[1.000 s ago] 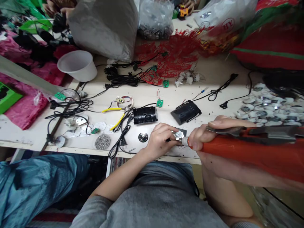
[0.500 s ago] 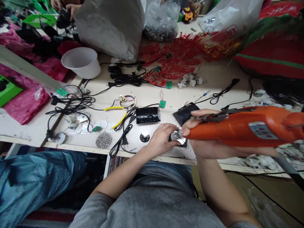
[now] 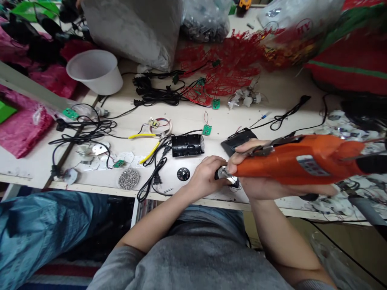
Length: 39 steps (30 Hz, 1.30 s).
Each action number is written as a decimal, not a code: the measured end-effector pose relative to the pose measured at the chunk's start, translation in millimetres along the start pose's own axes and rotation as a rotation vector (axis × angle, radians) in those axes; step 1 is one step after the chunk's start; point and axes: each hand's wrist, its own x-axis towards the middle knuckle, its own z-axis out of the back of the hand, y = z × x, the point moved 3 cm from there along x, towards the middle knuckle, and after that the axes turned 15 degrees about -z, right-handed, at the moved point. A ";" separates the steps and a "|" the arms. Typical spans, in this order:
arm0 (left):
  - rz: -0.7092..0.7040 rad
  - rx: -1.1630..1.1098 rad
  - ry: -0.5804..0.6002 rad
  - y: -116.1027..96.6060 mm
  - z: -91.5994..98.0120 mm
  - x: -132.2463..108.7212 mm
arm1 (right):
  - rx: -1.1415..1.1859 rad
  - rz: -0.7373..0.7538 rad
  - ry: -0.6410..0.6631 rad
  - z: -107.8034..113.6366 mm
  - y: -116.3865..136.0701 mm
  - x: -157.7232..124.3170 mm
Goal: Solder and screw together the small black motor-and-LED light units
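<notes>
The person's right hand is wrapped around an orange, long-bodied power driver, with the fingers gripping its front end and the metal nose pointing left. The driver lies nearly level across the palm, its body reaching off to the right. The person's left hand is closed on a small black-and-silvery part, thumb on the near side and fingers on the far side. This part sits near the front edge of the pale wooden workbench, just right of the left fingertips and directly at the driver's nose; whether the driver's tip touches it cannot be told, as that spot is too small and partly covered.

Just beyond the right hand lies an angular black plastic casing, partly hidden by the fingers. To the left and farther back, a ribbed black cylindrical housing rests on its side, and nearer than it a flat, round black disc lies beside the left wrist. Farther left are a round heap of small metal screws and yellow-handled pliers with their handles spread. A square green circuit board lies just beyond the housing.
</notes>
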 end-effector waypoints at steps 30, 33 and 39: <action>0.335 -0.448 -0.188 -11.0 31.2 10.3 | 0.107 -0.062 -0.177 32.1 15.0 -38.5; 0.552 -0.884 -0.371 -0.2 29.9 -6.9 | 0.106 -0.060 -0.200 30.5 12.8 -36.0; 0.676 -1.142 -0.499 10.3 31.9 -17.9 | 0.081 -0.025 -0.200 27.6 12.6 -33.1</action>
